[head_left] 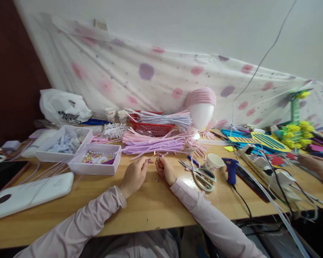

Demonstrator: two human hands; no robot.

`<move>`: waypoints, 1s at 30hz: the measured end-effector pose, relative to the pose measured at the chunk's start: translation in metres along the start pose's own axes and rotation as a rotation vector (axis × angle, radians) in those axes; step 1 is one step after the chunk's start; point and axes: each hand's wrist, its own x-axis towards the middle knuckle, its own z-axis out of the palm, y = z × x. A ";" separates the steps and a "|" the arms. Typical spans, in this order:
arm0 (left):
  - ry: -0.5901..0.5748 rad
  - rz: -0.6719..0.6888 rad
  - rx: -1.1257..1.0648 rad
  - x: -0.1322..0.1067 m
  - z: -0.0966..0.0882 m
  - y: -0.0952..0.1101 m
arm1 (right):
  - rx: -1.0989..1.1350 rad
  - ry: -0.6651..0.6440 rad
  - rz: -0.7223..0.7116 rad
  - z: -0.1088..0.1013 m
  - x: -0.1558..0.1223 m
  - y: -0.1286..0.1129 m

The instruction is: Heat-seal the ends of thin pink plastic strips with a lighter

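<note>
Both my hands meet over the middle of the wooden table, a small gap between them. My left hand [134,174] is closed in a pinch, and a small thing pokes from its fingertips, too small to name. In my right hand [166,170] is a lighter [159,162], mostly covered by the fingers. A small flame [154,153] burns between the two hands, near the left fingertips. Just behind them lie bundles of pink and purple fuzzy stems [156,145]. To the right of my right hand are open scissors [201,175] with pale handles.
A paper cup [214,162], a blue glue gun [230,171] and power strips [266,172] with cables stand right. Left are white boxes [94,169] of beads and a white power bank [43,191]. Behind are a red basket [150,128] and a mannequin head [201,113]. Another person's hand [314,165] is far right.
</note>
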 end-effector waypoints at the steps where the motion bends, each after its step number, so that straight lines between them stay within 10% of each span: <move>1: -0.006 -0.015 -0.030 0.000 0.000 0.000 | 0.016 0.008 0.004 -0.001 0.000 -0.001; 30: -0.287 -0.363 -0.606 0.003 0.005 0.008 | 0.237 0.114 0.076 -0.014 0.013 -0.009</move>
